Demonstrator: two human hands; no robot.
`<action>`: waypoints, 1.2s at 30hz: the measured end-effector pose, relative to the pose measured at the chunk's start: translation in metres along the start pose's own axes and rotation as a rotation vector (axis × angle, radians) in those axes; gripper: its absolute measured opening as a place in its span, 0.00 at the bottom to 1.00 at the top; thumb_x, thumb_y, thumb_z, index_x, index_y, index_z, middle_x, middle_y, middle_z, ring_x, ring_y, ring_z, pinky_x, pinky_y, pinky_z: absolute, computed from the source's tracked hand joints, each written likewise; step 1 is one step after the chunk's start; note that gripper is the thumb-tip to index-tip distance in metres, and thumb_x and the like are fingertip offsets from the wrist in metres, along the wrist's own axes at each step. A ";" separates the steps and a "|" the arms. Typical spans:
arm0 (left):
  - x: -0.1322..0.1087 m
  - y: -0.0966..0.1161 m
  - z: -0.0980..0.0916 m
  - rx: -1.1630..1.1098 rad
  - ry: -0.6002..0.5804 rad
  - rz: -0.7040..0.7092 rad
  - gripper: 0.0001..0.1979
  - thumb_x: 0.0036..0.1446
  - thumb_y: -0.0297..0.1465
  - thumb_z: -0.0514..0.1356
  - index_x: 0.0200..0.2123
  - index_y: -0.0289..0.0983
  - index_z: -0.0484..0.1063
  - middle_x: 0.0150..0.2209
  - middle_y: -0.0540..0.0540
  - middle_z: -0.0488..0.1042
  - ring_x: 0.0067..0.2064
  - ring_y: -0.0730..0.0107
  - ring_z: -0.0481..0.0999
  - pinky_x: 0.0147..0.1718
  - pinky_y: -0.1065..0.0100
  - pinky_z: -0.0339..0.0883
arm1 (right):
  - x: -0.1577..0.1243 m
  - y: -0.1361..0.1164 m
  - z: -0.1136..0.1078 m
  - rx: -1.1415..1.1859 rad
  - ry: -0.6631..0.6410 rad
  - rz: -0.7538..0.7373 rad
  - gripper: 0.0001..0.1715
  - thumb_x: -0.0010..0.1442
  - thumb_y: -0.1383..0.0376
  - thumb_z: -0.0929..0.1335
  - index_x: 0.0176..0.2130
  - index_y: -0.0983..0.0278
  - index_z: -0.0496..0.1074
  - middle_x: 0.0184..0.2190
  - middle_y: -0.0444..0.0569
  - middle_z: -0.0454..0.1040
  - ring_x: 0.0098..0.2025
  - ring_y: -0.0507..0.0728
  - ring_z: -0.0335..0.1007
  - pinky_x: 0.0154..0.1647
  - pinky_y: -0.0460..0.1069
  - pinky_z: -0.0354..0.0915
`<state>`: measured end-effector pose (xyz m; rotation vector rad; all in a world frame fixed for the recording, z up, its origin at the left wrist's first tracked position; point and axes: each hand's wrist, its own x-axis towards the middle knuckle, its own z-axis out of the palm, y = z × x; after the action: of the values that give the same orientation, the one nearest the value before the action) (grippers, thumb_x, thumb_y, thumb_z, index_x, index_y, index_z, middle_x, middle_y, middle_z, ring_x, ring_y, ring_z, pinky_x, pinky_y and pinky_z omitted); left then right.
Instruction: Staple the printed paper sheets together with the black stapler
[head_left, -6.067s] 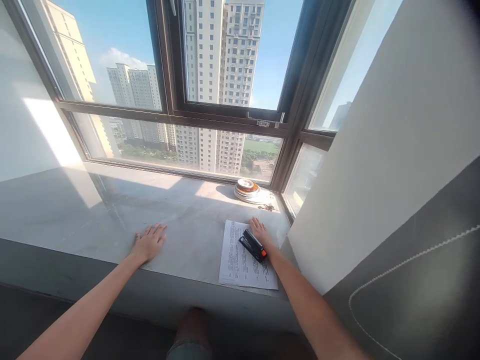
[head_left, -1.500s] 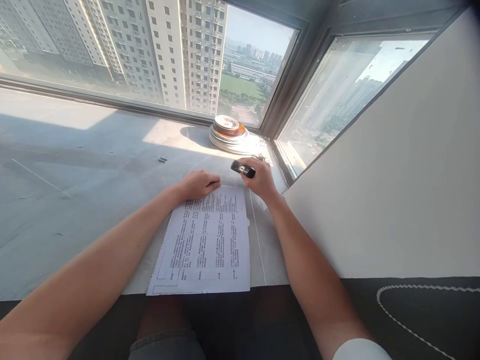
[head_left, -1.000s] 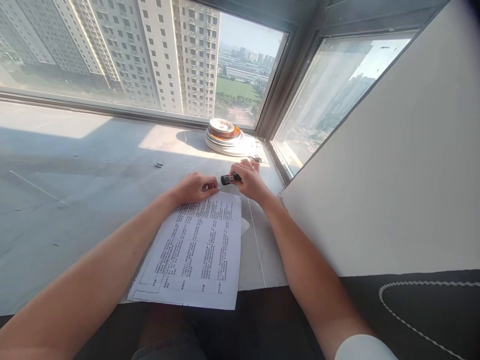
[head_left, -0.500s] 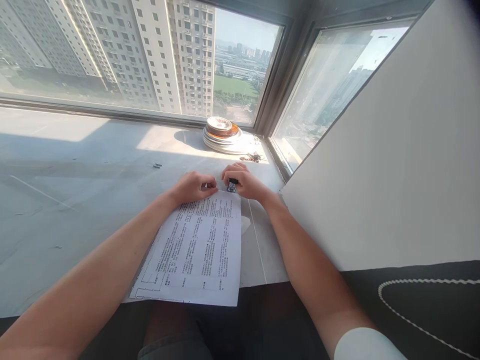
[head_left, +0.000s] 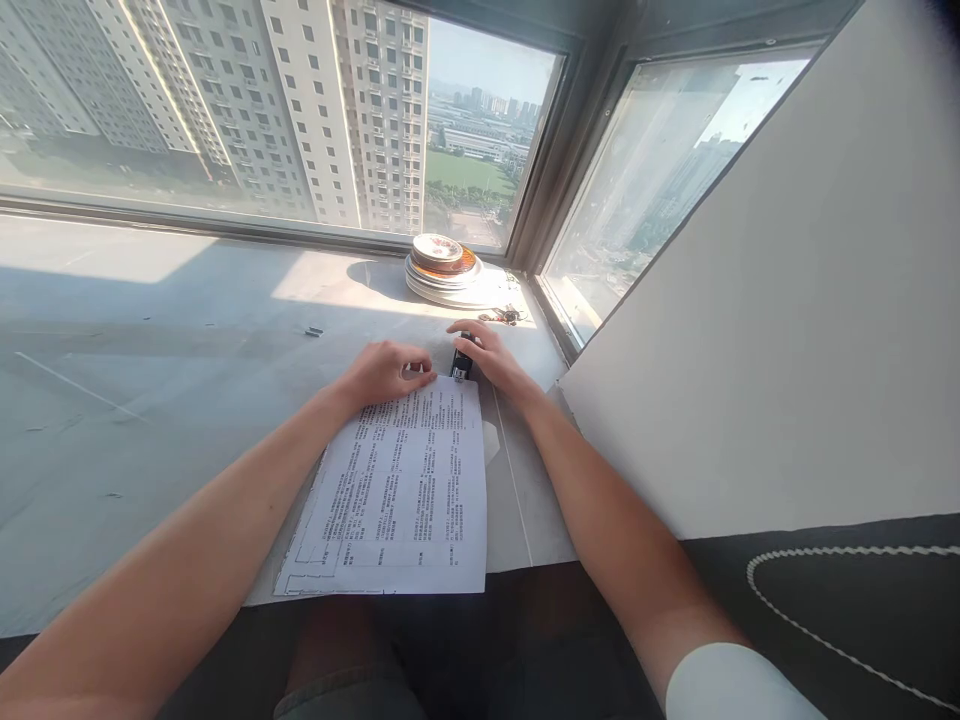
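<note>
Printed sheets of paper (head_left: 405, 490) lie on the pale sill, their near edge hanging a little over its front. My left hand (head_left: 390, 368) pinches the far edge of the paper between curled fingers and thumb. To its right, my right hand (head_left: 489, 352) holds a small black stapler (head_left: 462, 362) from above, fingers stretched over its far end and thumb along its side. The stapler's near end meets the paper's far right corner. Whether its jaws grip the sheets I cannot tell.
A stack of plates (head_left: 442, 272) stands by the window corner, with a small dark tangled object (head_left: 508, 315) in front. Small dark strips (head_left: 313, 331) lie on the sill (head_left: 150, 420) to the left. A white panel (head_left: 787, 320) rises at the right, above a twisted white cord (head_left: 795, 553).
My right hand's fingers have loosened and lifted slightly, so more of the stapler shows. The paper's near end has shifted a little right and away from me. My left hand stays in place.
</note>
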<state>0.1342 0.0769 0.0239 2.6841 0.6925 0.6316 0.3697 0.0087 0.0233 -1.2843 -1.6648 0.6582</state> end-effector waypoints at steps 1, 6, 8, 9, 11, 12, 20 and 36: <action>0.000 0.000 0.000 -0.001 -0.004 -0.003 0.12 0.62 0.42 0.62 0.35 0.42 0.82 0.32 0.49 0.80 0.31 0.69 0.76 0.33 0.65 0.64 | 0.000 0.000 -0.001 0.001 -0.006 0.008 0.20 0.65 0.50 0.67 0.50 0.57 0.76 0.57 0.49 0.73 0.63 0.63 0.64 0.68 0.58 0.57; 0.000 0.001 0.000 -0.012 -0.033 0.012 0.14 0.61 0.46 0.64 0.36 0.43 0.82 0.32 0.48 0.81 0.32 0.68 0.76 0.33 0.64 0.64 | -0.003 -0.003 -0.008 0.054 -0.095 0.040 0.22 0.66 0.47 0.69 0.54 0.52 0.75 0.60 0.46 0.71 0.65 0.63 0.63 0.69 0.58 0.57; 0.000 0.000 0.000 -0.019 -0.048 0.022 0.14 0.61 0.46 0.64 0.36 0.43 0.82 0.32 0.48 0.82 0.33 0.67 0.76 0.33 0.63 0.64 | -0.004 -0.004 -0.010 0.063 -0.118 0.043 0.25 0.64 0.46 0.70 0.57 0.51 0.74 0.62 0.45 0.70 0.66 0.64 0.62 0.69 0.60 0.58; 0.000 -0.001 0.000 -0.025 -0.058 0.025 0.14 0.60 0.46 0.64 0.36 0.43 0.83 0.32 0.48 0.82 0.33 0.67 0.76 0.33 0.63 0.64 | -0.004 -0.004 -0.011 0.058 -0.123 0.045 0.27 0.63 0.46 0.71 0.58 0.50 0.73 0.64 0.45 0.69 0.66 0.65 0.62 0.69 0.61 0.58; 0.000 -0.002 0.000 -0.034 -0.072 0.026 0.14 0.60 0.47 0.65 0.36 0.43 0.83 0.32 0.48 0.81 0.33 0.67 0.77 0.34 0.63 0.65 | -0.004 -0.003 -0.011 0.035 -0.132 0.051 0.30 0.60 0.46 0.73 0.59 0.50 0.73 0.67 0.46 0.66 0.67 0.66 0.60 0.70 0.63 0.57; 0.000 -0.002 0.000 -0.036 -0.076 0.027 0.14 0.60 0.47 0.65 0.36 0.43 0.83 0.32 0.48 0.81 0.33 0.67 0.77 0.34 0.63 0.65 | -0.004 -0.002 -0.011 0.024 -0.136 0.053 0.31 0.60 0.46 0.74 0.59 0.50 0.73 0.69 0.46 0.64 0.68 0.67 0.59 0.70 0.64 0.57; 0.000 0.000 -0.001 -0.029 -0.099 -0.004 0.14 0.59 0.46 0.65 0.37 0.43 0.83 0.31 0.47 0.81 0.33 0.66 0.77 0.34 0.63 0.66 | -0.004 0.001 -0.011 0.037 -0.151 0.060 0.37 0.58 0.47 0.75 0.63 0.49 0.69 0.75 0.46 0.52 0.75 0.68 0.48 0.73 0.66 0.53; 0.000 -0.003 0.001 -0.038 -0.073 -0.009 0.14 0.60 0.46 0.65 0.38 0.44 0.84 0.31 0.47 0.82 0.32 0.66 0.77 0.34 0.62 0.66 | -0.006 -0.004 -0.004 -0.038 -0.170 -0.023 0.30 0.64 0.39 0.70 0.56 0.53 0.74 0.75 0.49 0.51 0.76 0.68 0.45 0.73 0.67 0.51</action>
<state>0.1330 0.0793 0.0221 2.6532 0.6658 0.5363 0.3717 0.0013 0.0261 -1.2628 -1.8351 0.7425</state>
